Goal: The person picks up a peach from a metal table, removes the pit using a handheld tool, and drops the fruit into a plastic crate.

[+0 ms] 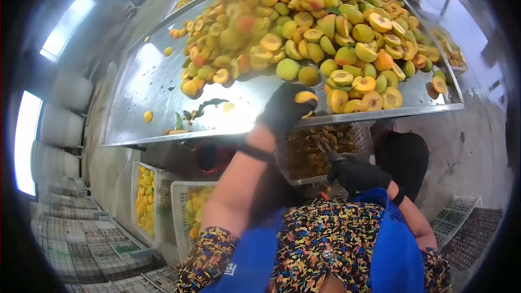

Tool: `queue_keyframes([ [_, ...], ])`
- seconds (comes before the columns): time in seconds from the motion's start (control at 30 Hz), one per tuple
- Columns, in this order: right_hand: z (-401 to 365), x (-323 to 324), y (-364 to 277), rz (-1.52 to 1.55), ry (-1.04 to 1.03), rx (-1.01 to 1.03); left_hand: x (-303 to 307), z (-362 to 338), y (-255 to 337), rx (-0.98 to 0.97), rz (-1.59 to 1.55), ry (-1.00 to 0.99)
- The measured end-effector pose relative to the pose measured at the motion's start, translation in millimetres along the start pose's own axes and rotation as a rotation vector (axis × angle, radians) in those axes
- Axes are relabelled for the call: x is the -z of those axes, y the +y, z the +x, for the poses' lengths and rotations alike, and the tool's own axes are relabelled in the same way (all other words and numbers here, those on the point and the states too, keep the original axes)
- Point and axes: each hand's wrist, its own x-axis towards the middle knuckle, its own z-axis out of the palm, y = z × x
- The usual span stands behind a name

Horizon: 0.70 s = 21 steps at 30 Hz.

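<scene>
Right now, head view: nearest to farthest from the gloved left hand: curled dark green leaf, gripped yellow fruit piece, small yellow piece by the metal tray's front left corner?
1. Yellow fruit piece: in the left hand.
2. Dark green leaf: left, on the metal tray.
3. Small yellow piece: farther left, near corner.

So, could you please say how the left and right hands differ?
The left hand is at the metal tray; the right hand is lower, nearer the body. The left grips a yellow fruit piece; whether the right holds anything is unclear. Both wear dark gloves and wristbands.
</scene>
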Motion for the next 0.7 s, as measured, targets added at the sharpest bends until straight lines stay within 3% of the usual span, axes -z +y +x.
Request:
queue_keyframes([
  [0.03,1,-6,-4,0.054,0.036,0.008,3,-20,-5,-0.055,-0.335,0.136],
  [0.07,2,-12,-8,0.109,0.071,0.017,3,-44,-6,-0.105,-0.873,0.154],
  [0.13,5,-18,-40,0.27,0.06,-0.148,-15,-88,3,-0.253,-0.92,0.287],
  [0.2,14,-29,-43,0.101,0.065,0.064,-21,-108,23,-0.163,-1.527,0.28],
  [0.37,11,-46,-72,0.029,0.024,0.052,-33,-136,24,-0.262,-0.908,0.43],
  [0.47,6,-51,-67,-0.08,0.009,0.114,-38,-146,23,-0.326,-0.767,0.476],
  [0.5,6,-49,-68,-0.137,-0.003,0.098,-39,-151,32,-0.361,-0.544,0.556],
  [0.57,3,-49,-73,-0.193,-0.02,0.063,-40,-154,37,-0.376,-0.478,0.577],
  [0.7,-1,-55,-75,-0.165,-0.065,0.079,-42,-156,39,-0.293,-0.882,0.471],
])
